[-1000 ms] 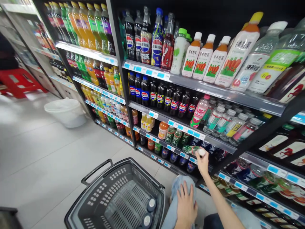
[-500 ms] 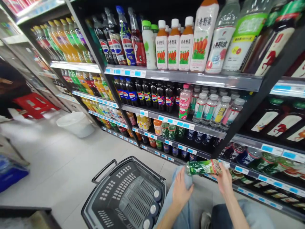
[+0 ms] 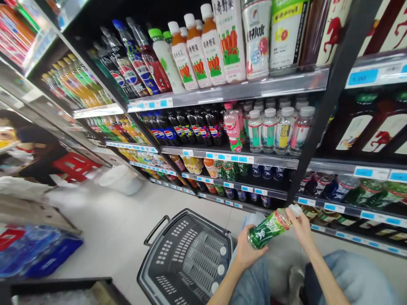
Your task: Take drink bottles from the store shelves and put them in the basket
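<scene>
Clasping the base of a green bottle (image 3: 269, 229), the left hand (image 3: 249, 248) was curled snugly to the right of the basket, while the right hand (image 3: 299, 225) pinched the bottle's neck beside its white cap (image 3: 296, 209). The bottle lay tilted, cap end higher and farther from the basket, label turned upward; I took the two-ended hold to be for steadiness, perhaps for a look at the print. Slanted lettering and a white figure crossed the green, though I couldn't make out the words. Just left of the bottle, the basket (image 3: 173, 262) sat on the floor, presumably kept close for easy reach. Pale caps (image 3: 221, 270) lined its right side inside. Beyond the basket, dark bottles (image 3: 215, 132) wore Pepsi's round emblem; right of them a clear bottle (image 3: 282, 134) read "SODA". Higher up, a large carrot-pictured bottle (image 3: 229, 42) showed 奇野菜, faced outward, likely for reading. Far right of the basket, a price tag (image 3: 362, 77) said 5.00.
</scene>
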A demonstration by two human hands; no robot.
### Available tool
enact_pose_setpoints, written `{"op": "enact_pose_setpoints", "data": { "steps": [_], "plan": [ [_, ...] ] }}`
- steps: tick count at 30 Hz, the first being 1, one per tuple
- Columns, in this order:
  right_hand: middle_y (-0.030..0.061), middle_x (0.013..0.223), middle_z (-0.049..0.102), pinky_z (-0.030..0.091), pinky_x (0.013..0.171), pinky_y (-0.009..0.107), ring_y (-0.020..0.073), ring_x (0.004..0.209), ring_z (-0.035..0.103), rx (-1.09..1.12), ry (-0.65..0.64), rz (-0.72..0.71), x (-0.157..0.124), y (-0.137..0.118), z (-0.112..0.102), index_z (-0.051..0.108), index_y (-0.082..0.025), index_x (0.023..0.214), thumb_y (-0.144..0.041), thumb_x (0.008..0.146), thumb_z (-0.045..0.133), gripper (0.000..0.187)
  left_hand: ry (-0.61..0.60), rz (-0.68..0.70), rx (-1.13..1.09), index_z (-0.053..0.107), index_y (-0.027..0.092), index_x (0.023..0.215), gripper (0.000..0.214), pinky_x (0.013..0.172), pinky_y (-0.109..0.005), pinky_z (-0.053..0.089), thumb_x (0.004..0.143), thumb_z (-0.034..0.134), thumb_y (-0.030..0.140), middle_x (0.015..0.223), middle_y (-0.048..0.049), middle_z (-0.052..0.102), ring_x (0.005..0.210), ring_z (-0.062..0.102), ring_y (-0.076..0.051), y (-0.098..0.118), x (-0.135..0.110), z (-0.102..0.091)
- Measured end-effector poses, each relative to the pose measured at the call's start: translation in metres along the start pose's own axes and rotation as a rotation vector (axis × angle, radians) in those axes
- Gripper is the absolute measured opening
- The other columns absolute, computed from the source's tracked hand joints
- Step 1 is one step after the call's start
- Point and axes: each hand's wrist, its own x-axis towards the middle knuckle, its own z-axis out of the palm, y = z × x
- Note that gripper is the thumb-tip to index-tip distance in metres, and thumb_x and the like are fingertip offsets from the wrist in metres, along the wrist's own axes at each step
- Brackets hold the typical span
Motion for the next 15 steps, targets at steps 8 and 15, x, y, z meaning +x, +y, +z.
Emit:
{"op": "enact_pose_setpoints", "data": {
  "steps": [8,15],
  "plan": [
    [0.0118,0.098,0.082,0.06,0.092,0.05,0.0373,0.095,0.076,0.124,-0.066,0.017,0.011,-0.009,0.009,0.074,-0.024,0.098,-0.088,0.06,0.082,0.075,0.009,-0.04,0.018,0.062,0.02,0.124,0.069,0.097,-0.044,0.058,0.06,0.088,0.028,0.115,-0.0071,0.075,0.104,0.072,-0.028,0.003,0.002,0.009],
    [0.0125,0.099,0.082,0.06,0.092,0.052,0.0364,0.093,0.076,0.142,-0.134,0.016,0.008,-0.007,0.012,0.073,-0.023,0.097,-0.085,0.067,0.081,0.069,0.029,0.028,-0.014,0.06,0.019,0.127,0.074,0.097,-0.043,0.058,0.058,0.087,0.023,0.116,-0.0077,0.074,0.105,0.072,-0.027,-0.008,0.004,0.005]
  ]
}}
